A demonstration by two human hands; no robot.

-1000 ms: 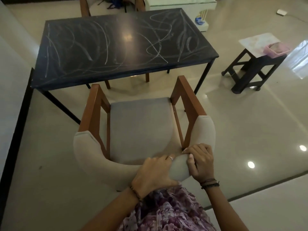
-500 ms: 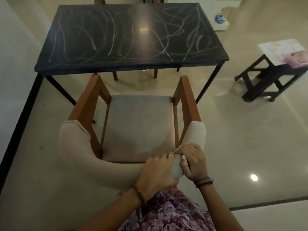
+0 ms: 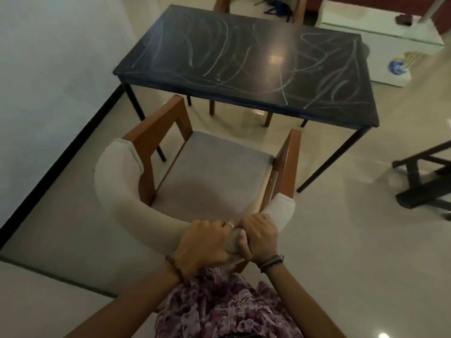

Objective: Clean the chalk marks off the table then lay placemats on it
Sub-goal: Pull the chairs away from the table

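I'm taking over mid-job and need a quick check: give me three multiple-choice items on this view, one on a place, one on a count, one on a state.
1. Where do both hands grip?
A. the table edge
B. the armchair's padded backrest
C. the stool

2. How many hands hold the armchair?
A. none
B. one
C. two

3. What state is the tabletop in?
A. covered with chalk marks
B. wiped clean
C. laid with placemats

Answers:
1 B: the left hand and right hand curl over the backrest of the armchair.
2 C: both hands sit side by side on it.
3 A: white chalk marks cross the dark table, with no placemat on it.
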